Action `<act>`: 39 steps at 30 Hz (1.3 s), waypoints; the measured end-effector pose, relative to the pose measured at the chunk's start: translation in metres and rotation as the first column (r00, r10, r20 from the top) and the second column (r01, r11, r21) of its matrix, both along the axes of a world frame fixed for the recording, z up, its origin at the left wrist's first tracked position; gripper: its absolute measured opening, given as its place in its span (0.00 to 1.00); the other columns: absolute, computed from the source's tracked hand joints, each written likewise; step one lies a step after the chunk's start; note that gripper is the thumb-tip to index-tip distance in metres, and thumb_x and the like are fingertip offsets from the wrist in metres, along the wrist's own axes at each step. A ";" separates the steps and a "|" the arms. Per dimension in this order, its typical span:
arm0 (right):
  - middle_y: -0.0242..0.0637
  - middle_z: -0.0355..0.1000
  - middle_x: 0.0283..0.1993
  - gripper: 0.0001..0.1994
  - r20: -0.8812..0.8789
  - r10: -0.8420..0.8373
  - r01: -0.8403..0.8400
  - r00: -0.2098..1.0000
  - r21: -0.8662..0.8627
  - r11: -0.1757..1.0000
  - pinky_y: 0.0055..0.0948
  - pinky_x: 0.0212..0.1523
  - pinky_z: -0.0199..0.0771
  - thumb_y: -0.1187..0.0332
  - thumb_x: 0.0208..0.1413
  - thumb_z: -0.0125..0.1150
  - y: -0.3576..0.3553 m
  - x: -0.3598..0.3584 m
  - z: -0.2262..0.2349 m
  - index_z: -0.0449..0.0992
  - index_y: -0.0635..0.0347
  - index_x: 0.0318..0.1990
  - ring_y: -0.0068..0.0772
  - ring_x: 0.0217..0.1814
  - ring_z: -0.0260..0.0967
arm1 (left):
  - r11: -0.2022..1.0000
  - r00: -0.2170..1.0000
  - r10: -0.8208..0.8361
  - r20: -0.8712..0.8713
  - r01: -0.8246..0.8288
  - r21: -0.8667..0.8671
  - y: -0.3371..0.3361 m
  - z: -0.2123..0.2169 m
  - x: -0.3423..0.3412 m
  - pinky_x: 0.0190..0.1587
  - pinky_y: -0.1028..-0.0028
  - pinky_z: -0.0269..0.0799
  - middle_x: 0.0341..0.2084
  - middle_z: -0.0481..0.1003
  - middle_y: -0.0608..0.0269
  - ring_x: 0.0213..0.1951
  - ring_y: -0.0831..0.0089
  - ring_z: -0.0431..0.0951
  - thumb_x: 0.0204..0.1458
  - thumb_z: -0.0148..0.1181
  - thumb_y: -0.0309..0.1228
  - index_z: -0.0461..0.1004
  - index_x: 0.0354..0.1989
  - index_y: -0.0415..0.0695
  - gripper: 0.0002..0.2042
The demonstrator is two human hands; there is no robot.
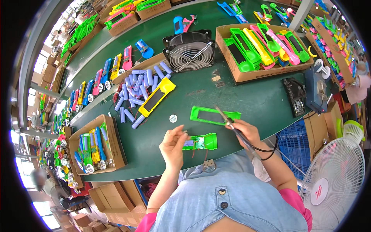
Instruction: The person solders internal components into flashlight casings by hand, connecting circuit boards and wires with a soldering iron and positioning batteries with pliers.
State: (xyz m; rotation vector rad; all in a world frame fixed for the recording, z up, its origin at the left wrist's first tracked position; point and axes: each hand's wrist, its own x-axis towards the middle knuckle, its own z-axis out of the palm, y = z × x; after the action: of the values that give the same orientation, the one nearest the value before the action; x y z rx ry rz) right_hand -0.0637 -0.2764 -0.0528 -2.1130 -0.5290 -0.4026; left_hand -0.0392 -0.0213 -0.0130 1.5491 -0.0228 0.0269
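Note:
My right hand [248,134] is closed round a soldering iron [240,134]. Its metal tip points up and left, over a green plastic housing with a dark panel [208,115]. A black cord trails from the iron's lower end. My left hand [172,147] has its fingers pinched together; what they hold, if anything, is too small to make out. Beside those fingers, near the table's front edge, lies a second green housing [211,141] with a circuit board [199,142], a purple cell and thin red wires. A round white disc [173,118] rests on the table beyond my left hand.
Purple battery cells [135,88] lie heaped beyond my left hand, with a yellow housing [157,96] against them. A square fan [189,56] stands behind. Cardboard boxes of housings [266,76] [118,143] sit at both sides. At right are a blue-grey box-shaped device [317,91] and a white fan [328,181].

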 end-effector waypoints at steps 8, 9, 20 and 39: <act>0.36 0.75 0.42 0.15 -0.085 -0.406 0.398 0.910 -0.097 0.912 0.39 0.59 0.58 0.79 0.43 0.58 -0.032 -0.012 0.010 0.71 0.60 0.42 0.39 0.49 0.70 | 0.278 0.805 -0.169 0.569 -0.514 0.811 0.073 -0.010 0.130 0.43 0.64 0.61 0.35 0.71 0.60 0.39 0.60 0.68 0.42 0.60 0.27 0.75 0.36 0.45 0.10; 0.36 0.75 0.42 0.16 -0.042 -0.374 0.365 0.926 -0.142 0.920 0.43 0.61 0.54 0.79 0.43 0.60 -0.037 -0.013 0.011 0.70 0.59 0.42 0.37 0.49 0.70 | 0.286 0.804 -0.176 0.569 -0.511 0.811 0.076 -0.011 0.138 0.43 0.64 0.61 0.35 0.71 0.60 0.39 0.60 0.68 0.42 0.60 0.27 0.75 0.36 0.45 0.10; 0.38 0.76 0.40 0.17 0.107 -0.250 0.240 0.962 0.099 0.966 0.50 0.60 0.52 0.76 0.43 0.60 0.003 -0.020 0.005 0.67 0.60 0.43 0.40 0.48 0.71 | 0.450 0.804 -0.533 0.262 0.007 0.893 -0.006 0.010 0.069 0.46 0.66 0.66 0.38 0.71 0.56 0.42 0.59 0.69 0.36 0.64 0.24 0.75 0.34 0.40 0.13; 0.40 0.72 0.43 0.19 -0.251 0.078 -0.100 0.965 -0.073 0.992 0.32 0.38 0.72 0.72 0.51 0.53 0.028 0.003 -0.004 0.64 0.57 0.52 0.41 0.40 0.72 | 0.853 0.887 -0.226 0.403 -0.020 0.521 -0.008 0.002 -0.005 0.30 0.79 0.72 0.29 0.75 0.58 0.28 0.73 0.78 0.42 0.59 0.14 0.75 0.34 0.36 0.10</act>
State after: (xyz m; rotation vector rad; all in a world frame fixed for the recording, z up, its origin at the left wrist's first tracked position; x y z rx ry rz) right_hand -0.0608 -0.2489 -0.0564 -2.1725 -0.4993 -0.0626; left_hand -0.0447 -0.0291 -0.0113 2.0480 -0.5281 0.3192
